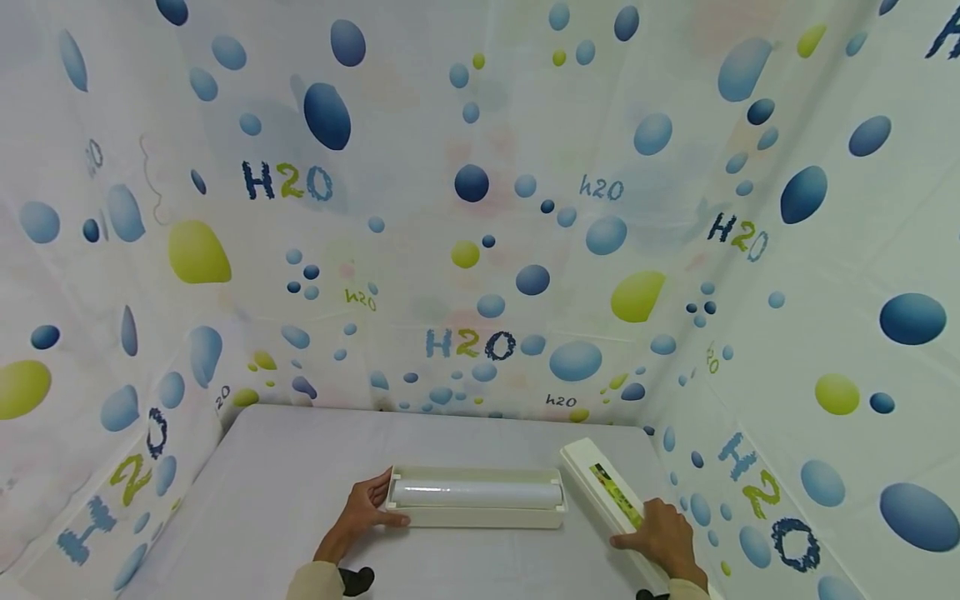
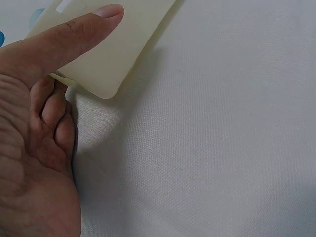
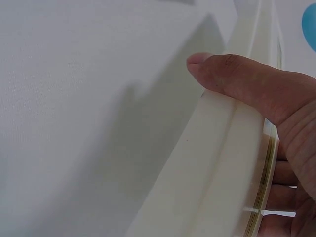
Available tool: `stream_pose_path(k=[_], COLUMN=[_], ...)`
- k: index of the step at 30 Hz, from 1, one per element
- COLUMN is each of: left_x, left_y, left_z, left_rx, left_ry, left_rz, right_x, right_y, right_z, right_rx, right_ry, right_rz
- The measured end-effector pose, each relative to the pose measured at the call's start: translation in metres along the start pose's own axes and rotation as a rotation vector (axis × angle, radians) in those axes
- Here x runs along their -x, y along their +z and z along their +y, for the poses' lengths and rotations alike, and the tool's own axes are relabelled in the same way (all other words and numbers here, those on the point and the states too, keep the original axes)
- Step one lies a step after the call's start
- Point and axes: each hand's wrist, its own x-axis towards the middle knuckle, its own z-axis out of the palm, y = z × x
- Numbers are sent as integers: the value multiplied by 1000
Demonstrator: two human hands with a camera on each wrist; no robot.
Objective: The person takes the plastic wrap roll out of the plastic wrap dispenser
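Note:
A cream cling film dispenser [image 1: 480, 520] lies lengthwise on the white-covered table, its top off. Inside it rests a shiny translucent roll of film [image 1: 480, 492]. My left hand [image 1: 363, 510] grips the dispenser's left end, thumb along the front and fingers behind; in the left wrist view the thumb lies across the pale end wall [image 2: 116, 59]. To the right, my right hand [image 1: 663, 533] holds the long cream lid [image 1: 588, 467], which slants away from the dispenser and carries a green-yellow label [image 1: 617, 495]. In the right wrist view the thumb presses the lid's edge [image 3: 212, 148]; the fingers are partly hidden behind it.
A white cloth [image 1: 300, 458] covers the table. Behind and at both sides hang white curtains [image 1: 420, 275] printed with blue and green drops and H2O lettering. Dark straps [image 1: 357, 581] show at the wrists by the beige sleeves [image 1: 315, 582].

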Motion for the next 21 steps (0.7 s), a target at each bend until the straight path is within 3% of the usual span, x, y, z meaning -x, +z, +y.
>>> stream_pose_path(k=[21], left_x=[-1], left_y=[-1], left_z=[-1], left_rx=[2], left_ry=[35], left_rz=[-10], right_x=[5], right_y=[5], right_z=[-1], right_rx=[-8], right_ry=[-1], right_rz=[0])
